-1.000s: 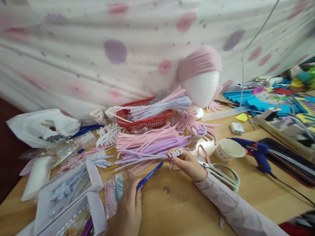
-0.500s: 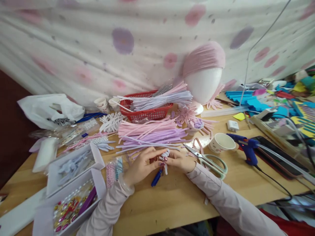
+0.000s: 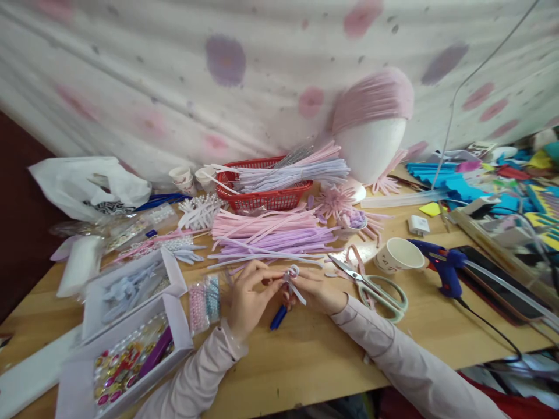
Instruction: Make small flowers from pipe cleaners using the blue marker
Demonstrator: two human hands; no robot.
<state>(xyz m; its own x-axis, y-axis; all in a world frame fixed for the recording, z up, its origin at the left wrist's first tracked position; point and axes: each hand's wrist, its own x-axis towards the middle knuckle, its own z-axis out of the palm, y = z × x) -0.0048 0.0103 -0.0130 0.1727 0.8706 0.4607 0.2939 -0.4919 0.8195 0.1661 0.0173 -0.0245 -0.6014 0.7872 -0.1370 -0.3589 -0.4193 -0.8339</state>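
Note:
Between my fingertips is a small pale-blue pipe cleaner (image 3: 293, 272), bent into a loop at the top with a tail pointing down. My left hand (image 3: 250, 297) pinches it from one side. From the other side, my right hand (image 3: 318, 289) grips it with the fingers closed. A dark-blue handle-like piece (image 3: 278, 318) sticks out below the fingers; its upper end is hidden, and I cannot tell whether a hand holds it. Just beyond my hands lie bundles of lilac pipe cleaners (image 3: 279, 243) and pink pipe cleaners (image 3: 262, 224).
Green-handled scissors (image 3: 384, 294) lie right of my hands, by a paper cup (image 3: 399, 256) and a blue glue gun (image 3: 445, 267). White boxes (image 3: 177, 329) of beads and bits stand at left. Behind are a red basket (image 3: 266, 201) and a foam head (image 3: 371, 145).
The pipe cleaner has turned between my fingers: its loop now shows more openly and its tail slants to the right. The whole view has shifted slightly.

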